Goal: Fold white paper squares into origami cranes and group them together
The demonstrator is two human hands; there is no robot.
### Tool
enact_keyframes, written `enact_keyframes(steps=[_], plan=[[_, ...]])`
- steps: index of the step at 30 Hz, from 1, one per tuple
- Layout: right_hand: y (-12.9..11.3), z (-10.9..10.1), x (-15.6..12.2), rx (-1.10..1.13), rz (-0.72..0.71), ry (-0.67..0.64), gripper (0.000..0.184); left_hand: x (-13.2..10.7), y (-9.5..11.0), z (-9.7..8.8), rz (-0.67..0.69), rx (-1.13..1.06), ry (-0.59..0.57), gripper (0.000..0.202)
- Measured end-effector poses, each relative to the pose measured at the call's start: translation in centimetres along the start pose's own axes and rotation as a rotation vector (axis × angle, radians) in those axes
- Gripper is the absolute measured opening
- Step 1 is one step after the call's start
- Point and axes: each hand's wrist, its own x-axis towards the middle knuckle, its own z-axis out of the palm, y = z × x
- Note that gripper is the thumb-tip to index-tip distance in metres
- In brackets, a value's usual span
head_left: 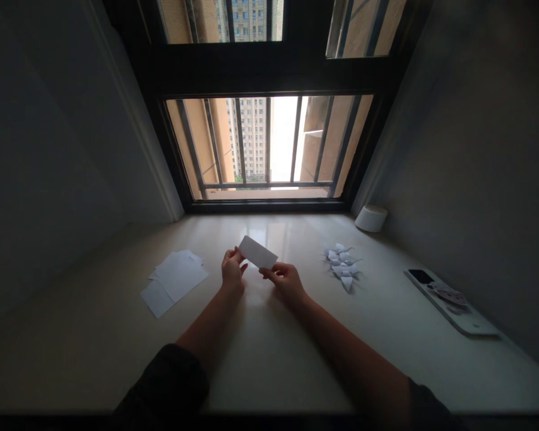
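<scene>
A small white folded paper [257, 252] is held up above the pale sill [269, 359], in the middle of the view. My left hand [233, 270] pinches its left end with fingers closed. My right hand [286, 281] pinches its lower right edge, fingers also closed. The paper looks like a narrow rectangle, tilted down to the right. Both forearms reach in from the bottom, with dark sleeves at the elbows.
A loose stack of white sheets [174, 280] lies to the left. Several folded paper figures [342, 264] sit in a pile to the right. A white round object [371, 218] stands at the far right corner. A phone on a flat white tray [449, 301] lies at right. A barred window [269, 146] is ahead.
</scene>
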Motion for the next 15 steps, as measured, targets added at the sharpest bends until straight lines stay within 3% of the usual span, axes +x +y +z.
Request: enact_keyframes(steps=[5, 8, 11, 15], plan=[[-0.2, -0.4, -0.1, -0.055, -0.015, -0.006, 0.026, 1.0, 0.0, -0.5, -0.002, -0.053, 0.108, 0.026], [-0.1, -0.8, 0.0, -0.063, -0.010, 0.059, 0.027, 1.6, 0.4, -0.9, 0.128, -0.015, 0.174, 0.031], [0.0, -1.1, 0.4, -0.022, 0.023, 0.126, 0.029, 1.4, 0.5, -0.7, 0.180, 0.104, 0.028, 0.039], [-0.1, -1.4, 0.7, 0.039, 0.074, 0.112, 0.034, 0.3, 0.1, -0.1, 0.170, 0.269, -0.228, 0.051]])
